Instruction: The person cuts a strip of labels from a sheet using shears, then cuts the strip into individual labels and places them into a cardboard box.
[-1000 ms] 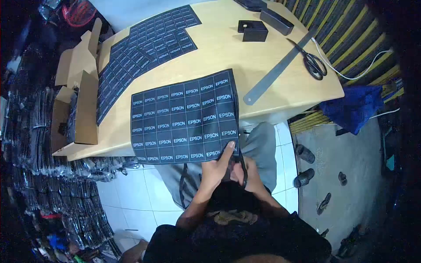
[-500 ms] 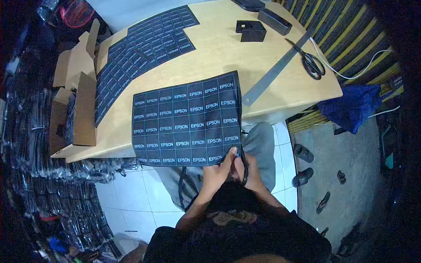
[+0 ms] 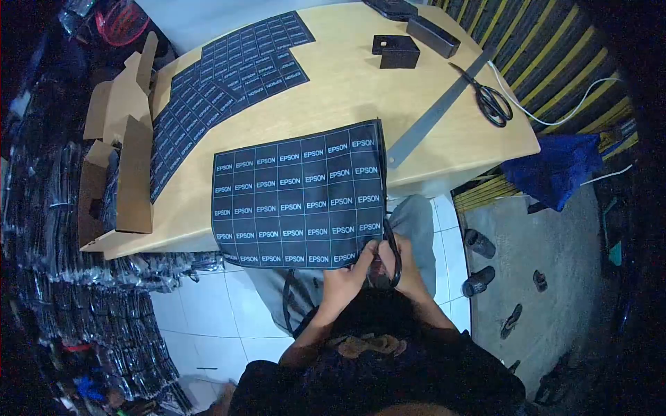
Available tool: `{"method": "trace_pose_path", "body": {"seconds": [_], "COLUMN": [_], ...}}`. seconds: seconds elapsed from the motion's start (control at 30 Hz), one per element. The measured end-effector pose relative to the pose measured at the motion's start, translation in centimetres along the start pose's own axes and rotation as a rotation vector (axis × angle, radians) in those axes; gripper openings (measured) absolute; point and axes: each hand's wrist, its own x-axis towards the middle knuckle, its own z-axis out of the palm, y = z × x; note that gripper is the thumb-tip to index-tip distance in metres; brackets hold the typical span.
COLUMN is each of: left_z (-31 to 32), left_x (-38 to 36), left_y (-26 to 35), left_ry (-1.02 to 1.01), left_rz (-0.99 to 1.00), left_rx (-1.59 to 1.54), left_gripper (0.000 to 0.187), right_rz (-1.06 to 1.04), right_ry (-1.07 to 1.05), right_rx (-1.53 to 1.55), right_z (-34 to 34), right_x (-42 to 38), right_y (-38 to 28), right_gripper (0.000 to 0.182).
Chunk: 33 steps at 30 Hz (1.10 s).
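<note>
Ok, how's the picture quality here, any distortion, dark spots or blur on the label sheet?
Head view: strong fisheye bend curves the table edge; corners fall to black; label sheet is evenly lit, print readable; hands, left and right, lie in dimmer shade.

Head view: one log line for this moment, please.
left hand: pinches label sheet near corner | right hand: holds scissors at sheet's right edge | table: ruler, spare scissors
</note>
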Motion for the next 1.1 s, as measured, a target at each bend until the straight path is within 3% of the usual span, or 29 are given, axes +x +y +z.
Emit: {"method": "trace_pose_path", "body": {"seconds": [0.43, 0.67, 0.87, 1.03, 1.1], "left_z": [0.0, -0.5, -0.5, -0.7, -0.8], "left_x": [-0.1, -0.1, 0.0, -0.1, 0.0], "left_y": [0.4, 0.4, 0.2, 0.7, 0.7], "left_ry": [0.005, -0.003, -0.005, 0.018, 0.015], "left_rz": [-0.042, -0.085, -0.009, -0.117, -0.098], "left_rx": [-0.008, 0.031, 0.079, 0.008, 0.028], "left_gripper": [0.02, 0.02, 0.023, 0.024, 0.023], "right_rz": [0.006, -0.006, 0.079, 0.003, 0.069], "right_ry": [0.096, 0.066, 0.064, 0.057, 0.055], "right_rx": [-0.084, -0.026, -0.013, -0.135, -0.064], "right_z": [0.8, 0.6, 0.7, -0.4, -0.5], "right_x": [0.0, 0.1, 0.0, 0.4, 0.2], "right_y": [0.6, 0.2, -0.8, 0.1, -0.5], "right_gripper": [0.034, 0.035, 0.034, 0.035, 0.034]}}
